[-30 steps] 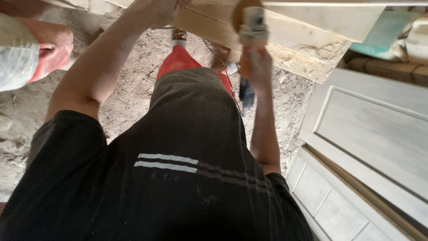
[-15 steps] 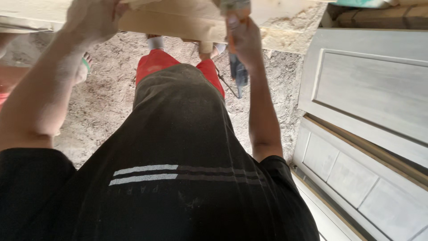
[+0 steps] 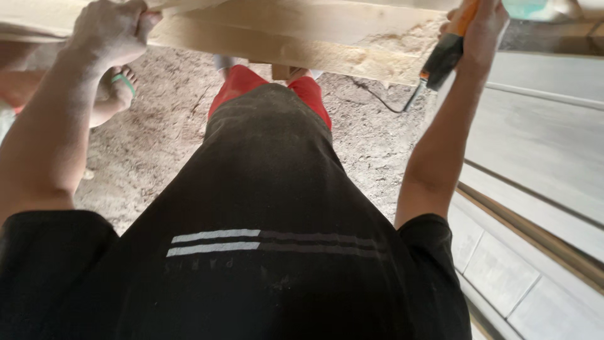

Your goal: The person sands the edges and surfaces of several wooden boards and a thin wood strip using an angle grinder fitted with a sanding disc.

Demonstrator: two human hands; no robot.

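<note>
My left hand grips the near edge of a pale wooden board that runs across the top of the view. My right hand is closed around the orange and black handle of a power tool at the upper right, beside the board's dusty right end. The tool's head is out of view above the frame. Its black cord trails down over the ground.
Grey panelled doors lie stacked along the right side. Sandy, sawdust-covered ground lies below. Another person's foot in a green-strapped sandal is at the left. My black shirt and red trousers fill the lower centre.
My right hand has swung the power tool from the centre of the board to the right end. The left hand keeps its grip on the board's edge.
</note>
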